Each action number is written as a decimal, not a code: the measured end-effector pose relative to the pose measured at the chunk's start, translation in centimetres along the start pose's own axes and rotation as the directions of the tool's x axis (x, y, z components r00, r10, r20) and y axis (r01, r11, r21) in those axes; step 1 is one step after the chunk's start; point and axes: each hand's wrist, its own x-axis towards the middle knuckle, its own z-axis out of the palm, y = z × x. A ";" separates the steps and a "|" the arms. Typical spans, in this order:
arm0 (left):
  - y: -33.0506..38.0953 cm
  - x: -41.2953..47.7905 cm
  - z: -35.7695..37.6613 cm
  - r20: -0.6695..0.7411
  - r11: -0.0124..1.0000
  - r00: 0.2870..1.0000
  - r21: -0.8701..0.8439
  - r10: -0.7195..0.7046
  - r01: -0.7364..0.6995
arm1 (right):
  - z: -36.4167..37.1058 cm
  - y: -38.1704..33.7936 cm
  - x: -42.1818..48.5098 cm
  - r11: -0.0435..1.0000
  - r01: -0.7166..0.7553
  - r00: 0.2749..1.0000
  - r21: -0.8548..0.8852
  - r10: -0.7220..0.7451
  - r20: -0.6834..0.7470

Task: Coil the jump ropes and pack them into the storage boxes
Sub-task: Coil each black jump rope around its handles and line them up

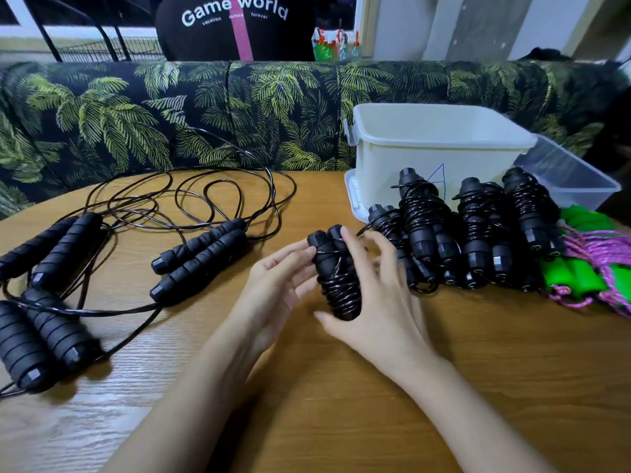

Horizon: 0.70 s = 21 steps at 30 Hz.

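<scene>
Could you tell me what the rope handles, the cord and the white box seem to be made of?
Handles: matte black foam, probably, with ridged, soft-looking surface. Cord: glossy, likely plastic-coated; it catches highlights. White box: opaque, smooth plastic, by its moulded rim.

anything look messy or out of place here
The loose cords at the left lie tangled among three uncoiled handle pairs. The wound bundles beside the white box sit outside it.
</scene>
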 end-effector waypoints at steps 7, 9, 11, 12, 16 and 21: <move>-1.5 0.9 -1.6 -0.055 0.673 0.936 0.710 0.347 -0.208 | -0.5 0.6 -0.5 0.991 -0.097 0.994 0.088 0.101 -0.043; -2.0 0.9 -1.9 0.025 0.441 0.908 0.868 0.419 -0.227 | -1.5 1.0 -0.6 0.985 -0.115 0.990 0.127 0.124 -0.067; -2.3 1.0 -2.0 0.042 0.366 0.904 0.905 0.426 -0.215 | -2.8 1.6 -0.7 0.969 -0.149 0.982 0.195 0.169 -0.088; -2.3 0.9 -1.8 0.030 0.365 0.907 0.909 0.420 -0.199 | -3.5 2.0 -0.7 0.960 -0.169 0.977 0.224 0.193 -0.087; -2.1 -0.2 0.9 -0.055 0.568 0.943 0.809 0.328 -0.151 | -5.4 4.3 -1.5 0.926 -0.230 0.964 0.299 0.259 -0.060; -2.9 -3.6 8.5 0.080 0.886 0.997 0.461 0.016 -0.051 | -5.1 5.6 -2.2 0.854 -0.180 0.960 0.488 0.260 -0.102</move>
